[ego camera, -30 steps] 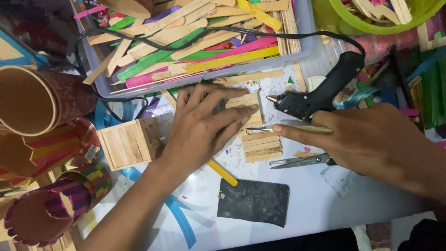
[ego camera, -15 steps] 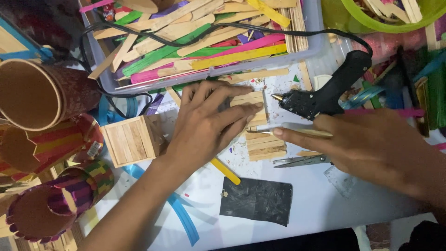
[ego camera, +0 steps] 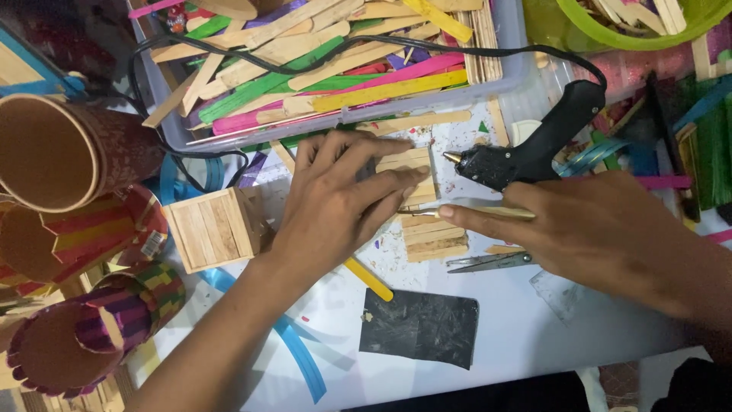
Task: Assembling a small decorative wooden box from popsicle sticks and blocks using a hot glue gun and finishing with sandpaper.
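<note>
My left hand (ego camera: 343, 202) lies flat, fingers spread, pressing on a small panel of plain wooden sticks (ego camera: 415, 172) on the white table. My right hand (ego camera: 602, 233) comes in from the right and holds a thin wooden stick (ego camera: 488, 210) between thumb and forefinger, its tip touching the panel near my left fingertips. A second stack of short plain sticks (ego camera: 435, 240) lies just below the panel. A black glue gun (ego camera: 530, 152) lies just above my right hand, nozzle pointing left.
A clear tray (ego camera: 511, 72) of coloured and plain craft sticks sits at the back. A small wooden stick box (ego camera: 210, 229), cardboard cups (ego camera: 53, 152) and striped holders (ego camera: 99, 328) crowd the left. Scissors (ego camera: 488, 262), a yellow stick (ego camera: 370, 280) and a black sheet (ego camera: 419, 328) lie in front.
The view has shifted slightly; both hands stay on the stick panel, with my right hand edging a little left with its stick.
</note>
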